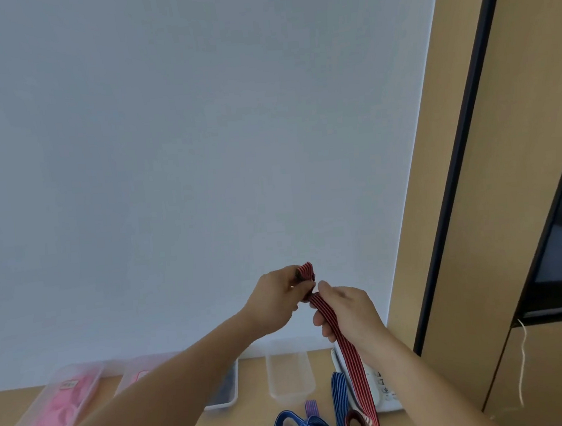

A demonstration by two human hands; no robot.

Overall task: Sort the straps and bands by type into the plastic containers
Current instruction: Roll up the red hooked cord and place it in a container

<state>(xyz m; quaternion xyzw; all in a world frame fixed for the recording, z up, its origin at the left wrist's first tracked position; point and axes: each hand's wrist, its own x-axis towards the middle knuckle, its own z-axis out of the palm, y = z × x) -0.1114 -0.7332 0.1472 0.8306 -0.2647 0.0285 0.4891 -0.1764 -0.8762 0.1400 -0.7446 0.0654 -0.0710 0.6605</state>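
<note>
Pale wall [167, 154] behind wooden counter [254, 388]. We hold red striped strap [351, 358] raised above counter: left grip [276, 302] pinches folded top end, right grip [348, 311] curls round it just below. Blue straps [310, 425] heaped beneath; clear container [290, 395] behind them.

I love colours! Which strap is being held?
The red striped strap, in the left hand and right hand; the blue strap and purple strap lie loose.

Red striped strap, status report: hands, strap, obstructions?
Left hand grips folded top end; right hand pinches just below. Red striped strap raised, tail hanging down. Blue straps heaped below; clear container unobstructed.
</note>
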